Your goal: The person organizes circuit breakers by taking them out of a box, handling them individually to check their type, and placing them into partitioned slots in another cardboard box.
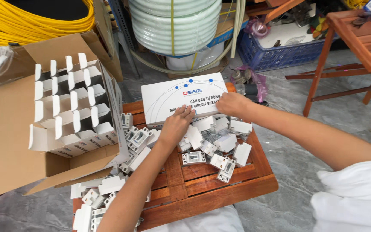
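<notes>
Head view: we are pressing both flat hands, left hand and right hand, fingers open, on white flat box; many loose white breakers waiting on wooden stool; big carton part filled with small boxes.

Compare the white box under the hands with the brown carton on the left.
The white box is flat, closed and printed with blue arcs and dots; the brown carton is plain, much bigger and open. The white box lies on the wooden table under the left hand and right hand; the carton lies on its side, untouched, showing small white boxes. Both are cardboard.
</notes>
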